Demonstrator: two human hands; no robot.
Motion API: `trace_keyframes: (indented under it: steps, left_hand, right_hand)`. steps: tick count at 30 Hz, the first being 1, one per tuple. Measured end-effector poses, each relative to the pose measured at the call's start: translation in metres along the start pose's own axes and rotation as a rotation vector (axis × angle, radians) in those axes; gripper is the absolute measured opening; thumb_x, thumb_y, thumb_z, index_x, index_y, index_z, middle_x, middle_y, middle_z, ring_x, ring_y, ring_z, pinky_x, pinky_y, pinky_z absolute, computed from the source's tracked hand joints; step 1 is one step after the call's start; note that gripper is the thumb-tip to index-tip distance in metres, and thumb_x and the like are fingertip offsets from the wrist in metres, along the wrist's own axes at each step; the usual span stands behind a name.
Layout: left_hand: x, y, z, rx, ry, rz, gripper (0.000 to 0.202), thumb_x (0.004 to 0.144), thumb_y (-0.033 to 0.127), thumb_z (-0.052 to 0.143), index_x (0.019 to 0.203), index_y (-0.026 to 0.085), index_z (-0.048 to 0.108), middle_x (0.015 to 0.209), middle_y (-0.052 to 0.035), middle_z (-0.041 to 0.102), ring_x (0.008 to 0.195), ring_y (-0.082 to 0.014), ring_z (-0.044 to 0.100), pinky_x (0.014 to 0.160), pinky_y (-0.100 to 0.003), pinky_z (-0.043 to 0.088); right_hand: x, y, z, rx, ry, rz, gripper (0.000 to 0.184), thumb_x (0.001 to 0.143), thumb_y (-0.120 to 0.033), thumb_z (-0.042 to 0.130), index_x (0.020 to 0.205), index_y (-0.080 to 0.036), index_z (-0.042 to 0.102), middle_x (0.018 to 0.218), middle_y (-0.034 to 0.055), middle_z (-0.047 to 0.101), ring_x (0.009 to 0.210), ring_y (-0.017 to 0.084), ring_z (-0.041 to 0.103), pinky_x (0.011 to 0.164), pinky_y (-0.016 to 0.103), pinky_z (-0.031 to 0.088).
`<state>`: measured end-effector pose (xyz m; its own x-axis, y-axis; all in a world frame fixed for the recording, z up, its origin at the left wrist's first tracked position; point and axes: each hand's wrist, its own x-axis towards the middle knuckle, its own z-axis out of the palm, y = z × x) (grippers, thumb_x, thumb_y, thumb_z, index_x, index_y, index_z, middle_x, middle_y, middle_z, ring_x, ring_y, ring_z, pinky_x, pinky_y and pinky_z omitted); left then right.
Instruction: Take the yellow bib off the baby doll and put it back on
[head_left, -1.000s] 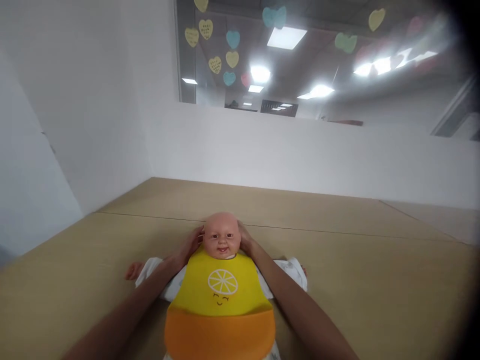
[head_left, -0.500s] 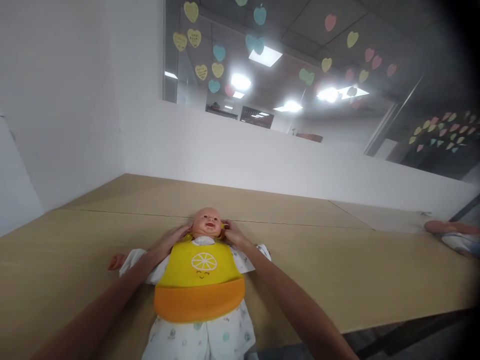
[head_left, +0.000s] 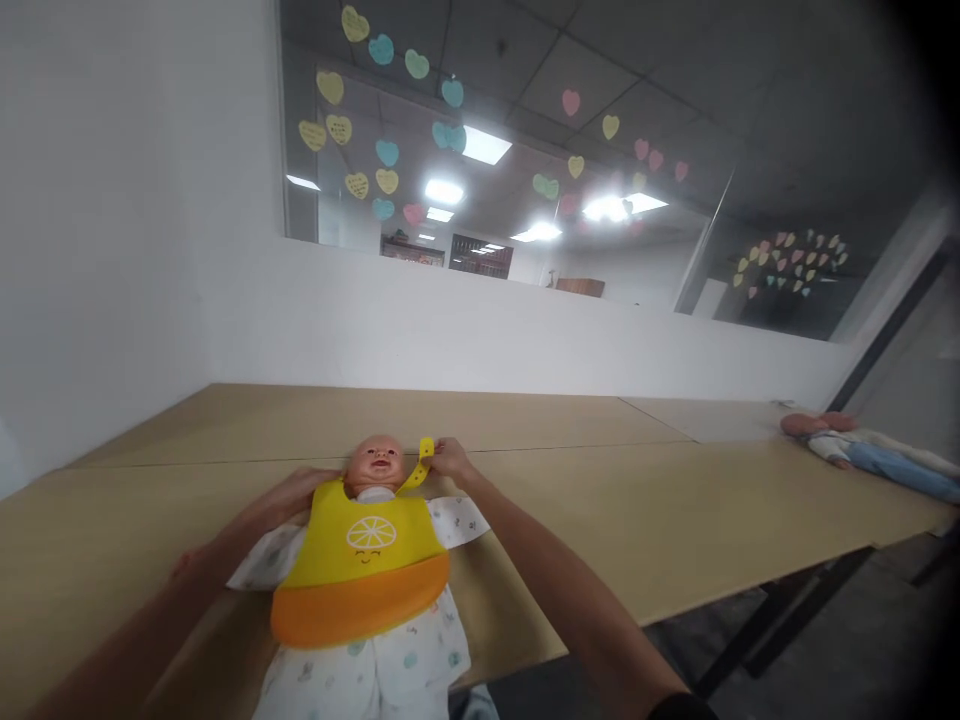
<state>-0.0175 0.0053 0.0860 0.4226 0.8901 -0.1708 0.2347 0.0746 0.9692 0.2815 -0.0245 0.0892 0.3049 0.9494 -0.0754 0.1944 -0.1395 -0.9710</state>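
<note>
A baby doll in white printed clothes lies on its back on the table, head toward the wall. Over its chest is a yellow bib with a white citrus slice, a small smiling face and an orange pocket along the bottom. My right hand pinches the bib's yellow neck strap, which sticks up beside the doll's head, its end free. Close to the other side of the doll's neck is my left hand; its fingertips are hidden behind the bib's edge and the doll's head.
The light wooden table meets a white wall at the back. Above is a window with heart-shaped notes. At the far right another doll in blue and white lies on the table.
My right hand has drawn the strap out and up from beside the doll's neck. The left hand stays at the neck. The view has turned to the right.
</note>
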Motion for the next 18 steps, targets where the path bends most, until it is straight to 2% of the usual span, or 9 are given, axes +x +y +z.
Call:
trace_keyframes:
  steps: [4, 6, 8, 10, 13, 15, 18]
  left_hand:
    - [-0.008, 0.031, -0.017, 0.224, 0.123, 0.082, 0.059, 0.049, 0.064, 0.089, 0.082, 0.017, 0.076, 0.083, -0.0094, 0.078, 0.081, -0.027, 0.073, 0.072, -0.031, 0.058]
    - [-0.016, 0.058, -0.018, 0.346, 0.196, 0.136, 0.067, 0.044, 0.066, 0.089, 0.088, 0.018, 0.076, 0.09, -0.0103, 0.08, 0.09, -0.0299, 0.074, 0.076, -0.033, 0.059]
    - [-0.029, 0.088, -0.012, 0.427, 0.19, 0.209, 0.074, 0.044, 0.069, 0.089, 0.096, 0.018, 0.076, 0.103, -0.0118, 0.081, 0.103, -0.033, 0.075, 0.084, -0.035, 0.061]
    - [-0.047, 0.12, 0.0, 0.481, 0.117, 0.292, 0.075, 0.055, 0.072, 0.086, 0.106, 0.019, 0.077, 0.116, -0.0122, 0.081, 0.113, -0.0328, 0.074, 0.092, -0.037, 0.061]
    - [-0.081, 0.167, 0.028, 0.521, -0.012, 0.428, 0.064, 0.075, 0.069, 0.082, 0.121, 0.023, 0.075, 0.128, -0.0092, 0.078, 0.119, -0.0289, 0.073, 0.098, -0.035, 0.061]
    - [-0.106, 0.196, 0.051, 0.514, -0.106, 0.536, 0.057, 0.082, 0.062, 0.083, 0.125, 0.026, 0.074, 0.13, -0.0079, 0.077, 0.119, -0.0273, 0.073, 0.099, -0.035, 0.062]
    - [-0.137, 0.233, 0.093, 0.427, -0.253, 0.68, 0.05, 0.086, 0.056, 0.082, 0.125, 0.025, 0.074, 0.129, -0.0075, 0.075, 0.113, -0.0247, 0.075, 0.096, -0.035, 0.064]
  right_hand:
    - [-0.025, -0.031, -0.033, 0.108, -0.05, -0.127, 0.018, 0.086, -0.003, 0.071, 0.1, -0.011, 0.061, 0.096, 0.004, 0.074, 0.081, 0.014, 0.073, 0.067, 0.023, 0.064]
    - [-0.043, -0.05, -0.052, 0.139, -0.062, -0.192, 0.016, 0.09, -0.005, 0.071, 0.102, -0.011, 0.063, 0.103, 0.0059, 0.076, 0.085, 0.015, 0.075, 0.069, 0.024, 0.066]
    - [-0.064, -0.07, -0.077, 0.155, -0.067, -0.257, 0.017, 0.092, -0.008, 0.072, 0.107, -0.012, 0.065, 0.107, 0.0067, 0.077, 0.089, 0.015, 0.077, 0.071, 0.024, 0.067]
    - [-0.09, -0.091, -0.106, 0.152, -0.062, -0.344, 0.018, 0.092, -0.011, 0.074, 0.108, -0.011, 0.066, 0.11, 0.0088, 0.078, 0.092, 0.016, 0.078, 0.071, 0.023, 0.067]
    - [-0.142, -0.122, -0.157, 0.131, -0.062, -0.521, 0.031, 0.089, -0.027, 0.084, 0.108, -0.011, 0.066, 0.113, 0.0119, 0.078, 0.094, 0.018, 0.079, 0.072, 0.024, 0.067]
    - [-0.182, -0.14, -0.188, 0.083, -0.029, -0.618, 0.041, 0.086, -0.038, 0.089, 0.108, -0.011, 0.067, 0.113, 0.0127, 0.078, 0.092, 0.018, 0.078, 0.071, 0.023, 0.067]
    - [-0.242, -0.158, -0.227, 0.004, 0.07, -0.761, 0.042, 0.083, -0.041, 0.092, 0.104, -0.013, 0.069, 0.106, 0.0109, 0.078, 0.084, 0.018, 0.078, 0.065, 0.023, 0.065]
